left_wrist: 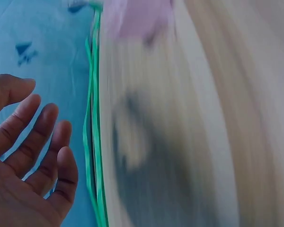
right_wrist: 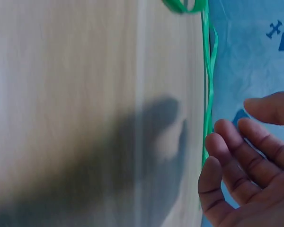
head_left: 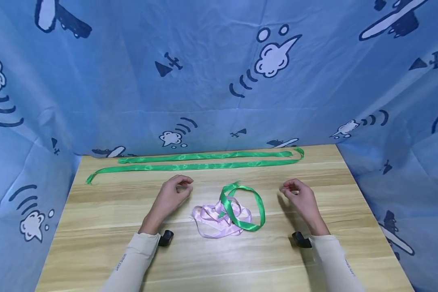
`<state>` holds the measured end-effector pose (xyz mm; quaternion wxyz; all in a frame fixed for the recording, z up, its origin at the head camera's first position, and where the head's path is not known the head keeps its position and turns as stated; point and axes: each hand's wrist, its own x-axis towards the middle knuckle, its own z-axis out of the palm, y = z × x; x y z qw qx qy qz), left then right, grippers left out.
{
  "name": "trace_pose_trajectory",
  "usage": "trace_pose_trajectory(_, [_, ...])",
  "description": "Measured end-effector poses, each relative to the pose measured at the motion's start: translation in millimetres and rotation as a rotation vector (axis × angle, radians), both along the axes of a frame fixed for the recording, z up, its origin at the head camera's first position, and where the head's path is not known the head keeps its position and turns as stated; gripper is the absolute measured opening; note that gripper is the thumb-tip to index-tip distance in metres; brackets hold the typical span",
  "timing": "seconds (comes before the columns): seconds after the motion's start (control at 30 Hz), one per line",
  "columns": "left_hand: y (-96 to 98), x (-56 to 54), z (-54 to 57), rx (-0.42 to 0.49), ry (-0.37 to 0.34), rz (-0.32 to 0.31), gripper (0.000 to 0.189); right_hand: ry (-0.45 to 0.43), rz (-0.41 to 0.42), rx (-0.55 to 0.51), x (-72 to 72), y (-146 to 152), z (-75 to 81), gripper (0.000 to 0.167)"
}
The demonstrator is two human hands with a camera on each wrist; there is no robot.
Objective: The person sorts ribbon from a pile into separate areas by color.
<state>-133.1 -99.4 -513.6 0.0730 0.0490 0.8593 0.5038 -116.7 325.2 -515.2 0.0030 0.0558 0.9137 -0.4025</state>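
Observation:
Between my hands a crumpled lilac ribbon (head_left: 212, 221) lies on the wooden table, with a looped green ribbon (head_left: 261, 211) partly on top of it. My left hand (head_left: 172, 195) hovers to the left of the pile, fingers loosely bent and holding nothing. On the other side my right hand (head_left: 302, 199) is raised over the table, its shadow below; its fingers are relaxed and empty too. Each wrist view shows a gap between thumb and fingertips. Part of the lilac ribbon is hidden under the green loop.
Two long green strips, a rear one (head_left: 204, 156) and a front one (head_left: 200, 166), stretch along the table's back edge. Blue patterned cloth (head_left: 211, 73) hangs behind and at both sides of the table (head_left: 106, 219). Each wrist carries a small black camera.

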Motion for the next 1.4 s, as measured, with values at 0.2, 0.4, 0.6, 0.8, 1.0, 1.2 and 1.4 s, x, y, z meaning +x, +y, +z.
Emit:
trace_pose_trajectory(0.2, [43.5,-3.0,-7.8,0.046,0.014,-0.083,0.025,-0.022,0.014,-0.094,2.8,-22.8,-8.9,0.015])
trace_pose_trajectory(0.4, [77.2,-15.2,-14.6,0.064,0.025,-0.175,0.024,-0.055,0.017,-0.195,2.3,-41.9,-14.7,0.017])
trace_pose_trajectory(0.6, [102.0,-25.1,-21.5,0.048,0.024,-0.244,0.024,-0.036,0.0,-0.236,3.1,-58.2,-22.2,0.017])
trace_pose_trajectory(0.8, [120.2,-28.1,-25.5,0.048,-0.022,-0.259,0.029,-0.037,-0.049,-0.328,4.0,-73.1,-29.5,0.022])
trace_pose_trajectory(1.0, [131.8,-26.2,-32.8,0.0,-0.041,-0.239,0.03,-0.027,-0.091,-0.346,5.2,-85.1,-35.5,0.026])
trace_pose_trajectory(1.2, [135.9,-25.4,-38.9,-0.036,-0.001,-0.224,0.025,0.0,-0.119,-0.32,5.8,-92.0,-42.1,0.027])
trace_pose_trajectory(1.4, [135.7,-24.2,-38.7,-0.065,0.003,-0.218,0.025,-0.008,-0.143,-0.244,5.3,-93.5,-42.1,0.017])
